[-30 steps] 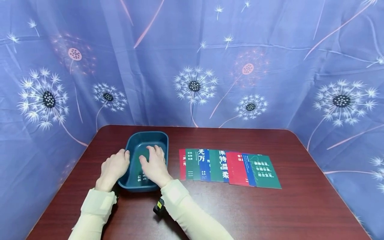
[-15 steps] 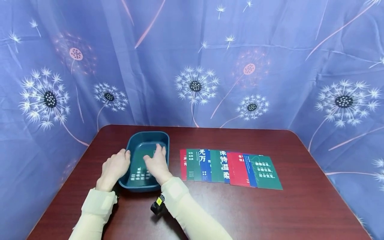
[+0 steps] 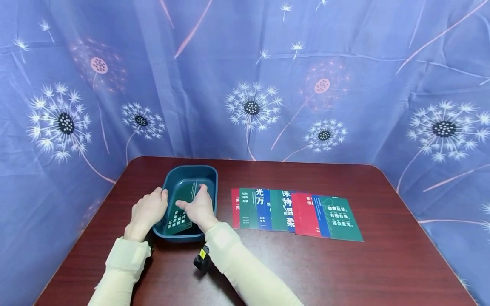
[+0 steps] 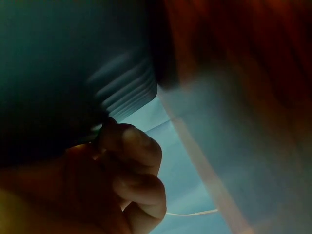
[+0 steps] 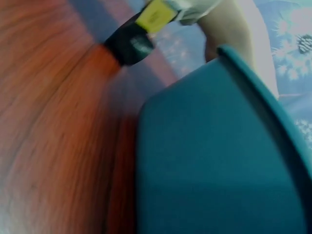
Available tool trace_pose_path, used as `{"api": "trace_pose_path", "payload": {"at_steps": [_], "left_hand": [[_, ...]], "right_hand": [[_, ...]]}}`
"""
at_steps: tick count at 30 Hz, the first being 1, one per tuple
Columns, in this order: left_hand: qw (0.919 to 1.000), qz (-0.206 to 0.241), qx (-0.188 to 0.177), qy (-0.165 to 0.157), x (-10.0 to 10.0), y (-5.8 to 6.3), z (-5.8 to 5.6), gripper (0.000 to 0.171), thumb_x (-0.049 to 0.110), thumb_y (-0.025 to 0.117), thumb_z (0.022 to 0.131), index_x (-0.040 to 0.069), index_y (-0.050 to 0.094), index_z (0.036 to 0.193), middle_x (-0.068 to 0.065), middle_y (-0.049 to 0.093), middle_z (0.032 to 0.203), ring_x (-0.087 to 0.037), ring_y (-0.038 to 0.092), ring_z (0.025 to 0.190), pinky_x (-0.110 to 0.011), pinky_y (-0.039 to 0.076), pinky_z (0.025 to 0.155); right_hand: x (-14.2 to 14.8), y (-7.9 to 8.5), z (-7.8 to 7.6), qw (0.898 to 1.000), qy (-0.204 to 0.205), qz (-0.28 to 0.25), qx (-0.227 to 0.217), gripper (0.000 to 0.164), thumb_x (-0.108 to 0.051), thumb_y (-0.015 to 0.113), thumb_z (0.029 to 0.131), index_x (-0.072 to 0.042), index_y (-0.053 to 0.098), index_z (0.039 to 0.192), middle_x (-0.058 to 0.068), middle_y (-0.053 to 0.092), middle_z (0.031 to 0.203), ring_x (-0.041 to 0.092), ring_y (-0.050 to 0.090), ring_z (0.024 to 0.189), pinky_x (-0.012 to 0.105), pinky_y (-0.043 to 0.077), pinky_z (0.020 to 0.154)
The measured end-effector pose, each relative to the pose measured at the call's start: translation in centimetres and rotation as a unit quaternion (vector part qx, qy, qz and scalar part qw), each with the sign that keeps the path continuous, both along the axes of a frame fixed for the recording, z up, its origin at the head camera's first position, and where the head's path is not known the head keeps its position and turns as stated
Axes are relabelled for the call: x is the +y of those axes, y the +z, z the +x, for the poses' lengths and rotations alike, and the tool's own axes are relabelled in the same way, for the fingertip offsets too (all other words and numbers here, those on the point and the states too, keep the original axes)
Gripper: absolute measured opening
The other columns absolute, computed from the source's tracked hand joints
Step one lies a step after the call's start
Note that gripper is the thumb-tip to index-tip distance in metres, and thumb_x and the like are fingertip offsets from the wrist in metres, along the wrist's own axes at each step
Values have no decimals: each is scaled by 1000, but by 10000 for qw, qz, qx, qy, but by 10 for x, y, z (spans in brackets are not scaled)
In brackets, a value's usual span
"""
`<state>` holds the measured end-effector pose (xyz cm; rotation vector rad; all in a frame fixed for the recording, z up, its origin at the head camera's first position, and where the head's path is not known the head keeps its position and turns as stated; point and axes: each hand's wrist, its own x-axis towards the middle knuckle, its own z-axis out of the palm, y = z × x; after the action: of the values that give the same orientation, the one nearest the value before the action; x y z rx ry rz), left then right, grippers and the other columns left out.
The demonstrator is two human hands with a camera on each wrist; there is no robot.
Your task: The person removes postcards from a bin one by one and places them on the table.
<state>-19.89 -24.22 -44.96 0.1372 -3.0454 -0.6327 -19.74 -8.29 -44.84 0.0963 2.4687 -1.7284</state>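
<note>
A dark teal plastic basin [image 3: 211, 174] stands at the table's left. My left hand [image 3: 147, 214] grips its left rim; in the left wrist view curled fingers [image 4: 136, 146] lie against the ribbed basin side [image 4: 73, 63]. Inside the basin, my right hand [image 3: 197, 209] holds a dark green card [image 3: 178, 217] with white writing, thumb over its face and fingers at its right side. The card sits slanted, and part of it is hidden under the hand. Only the basin's outer wall [image 5: 214, 156] shows close up in the right wrist view, not the right hand.
To the right of the basin, an overlapping row of red, green and blue cards [image 3: 281, 212] lies on the dark red table [image 3: 344, 272]. The rightmost green card [image 3: 342, 221] shows whole. A blue dandelion-print curtain [image 3: 199, 85] encloses the table's back and sides.
The green card in the basin has turned and tilted, its right edge now apart from the basin wall. My right fingers have closed in on it. The left hand stays on the rim.
</note>
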Motion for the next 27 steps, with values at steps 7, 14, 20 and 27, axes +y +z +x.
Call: {"api": "trace_pose_path", "payload": {"at_steps": [7, 14, 20, 27], "left_hand": [[9999, 24, -145, -35, 1, -1, 0, 45, 36, 29, 106, -1, 53, 117, -33, 59, 107, -51, 58, 94, -61, 44, 72], [10000, 4, 16, -26, -2, 3, 0, 45, 35, 28, 106, 0, 54, 114, -32, 60, 105, -51, 58, 93, -61, 44, 71], [10000, -29, -33, 12, -4, 2, 2, 46, 34, 27, 106, -2, 52, 118, -33, 59, 108, -51, 58, 93, -61, 44, 72], [9999, -112, 19, 24, -1, 1, 0, 46, 34, 27, 106, -2, 53, 116, -33, 59, 106, -50, 58, 91, -61, 44, 71]], "right_hand": [[2, -4, 2, 9961, -131, 616, 612, 28, -11, 74, 86, -10, 52, 104, -4, 54, 73, 14, 54, 74, 31, 47, 70], [0, -2, -1, 9896, -302, 624, 1264, 13, -13, 62, 94, -11, 53, 85, -6, 56, 68, 15, 57, 74, 30, 47, 66], [-2, 0, -1, 9848, -424, 673, 1544, 10, -13, 55, 98, -12, 51, 88, -2, 54, 65, 17, 59, 67, 31, 46, 60], [4, 8, -1, 9828, -370, 732, 1655, 14, -15, 46, 102, -7, 55, 110, 3, 57, 67, 20, 62, 67, 34, 49, 60]]}}
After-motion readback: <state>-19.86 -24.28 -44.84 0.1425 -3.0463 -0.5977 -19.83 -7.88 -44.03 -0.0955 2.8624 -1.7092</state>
